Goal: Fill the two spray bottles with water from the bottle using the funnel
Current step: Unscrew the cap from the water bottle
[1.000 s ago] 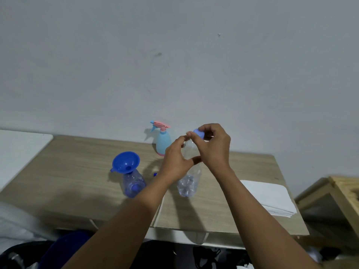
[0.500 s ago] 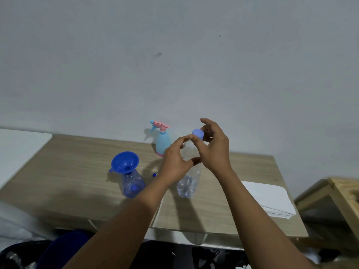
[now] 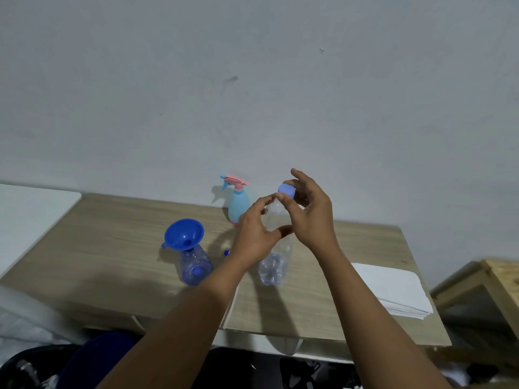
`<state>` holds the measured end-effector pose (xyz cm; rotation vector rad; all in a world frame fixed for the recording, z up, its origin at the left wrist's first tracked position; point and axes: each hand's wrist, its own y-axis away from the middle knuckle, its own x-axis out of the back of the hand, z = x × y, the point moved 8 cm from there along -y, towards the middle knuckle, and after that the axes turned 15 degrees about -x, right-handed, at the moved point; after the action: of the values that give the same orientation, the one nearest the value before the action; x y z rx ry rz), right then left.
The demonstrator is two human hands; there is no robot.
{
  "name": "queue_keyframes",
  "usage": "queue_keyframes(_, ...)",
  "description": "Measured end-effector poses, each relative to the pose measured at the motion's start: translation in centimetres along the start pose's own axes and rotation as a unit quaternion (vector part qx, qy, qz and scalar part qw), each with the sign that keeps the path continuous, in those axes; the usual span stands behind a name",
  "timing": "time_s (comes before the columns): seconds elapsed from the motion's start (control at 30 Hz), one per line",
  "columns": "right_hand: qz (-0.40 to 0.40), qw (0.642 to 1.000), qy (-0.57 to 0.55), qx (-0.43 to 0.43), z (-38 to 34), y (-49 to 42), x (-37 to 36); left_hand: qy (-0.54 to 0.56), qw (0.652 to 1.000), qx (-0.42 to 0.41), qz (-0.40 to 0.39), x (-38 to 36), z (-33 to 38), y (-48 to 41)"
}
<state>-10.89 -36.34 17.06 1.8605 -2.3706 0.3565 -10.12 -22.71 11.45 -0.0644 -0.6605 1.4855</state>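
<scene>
On my feed, the clear water bottle (image 3: 273,265) stood upright on the desk (image 3: 112,248), near its middle. Its blue cap (image 3: 287,190) was at the top of the neck, tipped a little. I could not tell whether it sat on the thread or was already free. The left hand (image 3: 254,234) gripped the bottle's upper part, thumb on the near side and fingers curled round the far side, so the clear shoulder showed through the ring they made. The right hand (image 3: 311,214) pinched the cap between thumb and 1 fingertip, while its other fingers stood spread and raised, holding nothing. I could not read how much water the bottle held.

Left of it and not touching it stood the clear blue spray bottle (image 3: 195,266) with no sprayer head on. The blue funnel (image 3: 184,234) sat in its neck, mouth up, with its small tab pointing left. Between these 2 bottles a small blue piece (image 3: 227,251) lay on the desk, mostly hidden by the left wrist, and I could not make out what it was. The light blue spray bottle (image 3: 238,204), with its pink trigger head on, stood upright farther back, close to the wall (image 3: 252,80) and just behind the left hand.

Toward the desk's right end lay a stack of white sheets (image 3: 393,290), well apart from the bottles. A wooden frame (image 3: 500,276) stood past that end, and a white surface (image 3: 28,214) lay beside the left end.
</scene>
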Motion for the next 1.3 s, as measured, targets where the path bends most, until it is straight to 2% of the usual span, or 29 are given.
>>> queue_keyframes(0.1,-0.032,0.999,0.026,0.010,-0.1,0.1,0.1,0.004,1.000,-0.005,-0.009,0.0,0.0,0.0)
queue_keyframes(0.23,0.003,0.999,0.033,0.007,-0.6,-0.1,0.6,0.010,1.000,0.003,-0.007,-0.4,-0.3,0.1)
queue_keyframes(0.37,-0.011,1.000,0.026,0.013,-0.3,0.2,0.0,0.007,1.000,0.008,-0.004,-0.1,-0.5,-0.1)
queue_keyframes(0.63,0.027,0.999,0.017,0.019,-0.9,-0.7,0.8,0.010,1.000,0.005,-0.003,-0.3,-0.5,-0.3)
queue_keyframes(0.77,0.144,0.983,-0.096,-0.054,3.2,-0.5,4.3,0.009,1.000,-0.008,0.004,-0.4,-0.5,-0.3)
queue_keyframes(0.83,0.171,0.973,-0.062,-0.138,9.9,0.9,4.9,0.012,1.000,-0.012,0.005,-0.3,-0.6,-0.2)
queue_keyframes(0.93,0.097,0.956,0.073,-0.266,20.0,5.0,3.4,0.014,1.000,-0.013,0.005,-0.3,-0.7,-0.2)
queue_keyframes(1.03,0.020,0.936,0.134,-0.323,25.3,9.0,1.6,0.016,1.000,-0.007,0.003,-0.3,-0.7,-0.3)
queue_keyframes(1.2,-0.029,0.930,0.245,-0.274,28.3,10.5,0.0,0.017,1.000,-0.002,-0.001,-0.4,-0.7,-0.2)
queue_keyframes(1.3,-0.043,0.939,0.259,-0.222,27.1,10.3,-0.3,0.020,1.000,-0.002,-0.004,-0.4,-0.7,0.0)
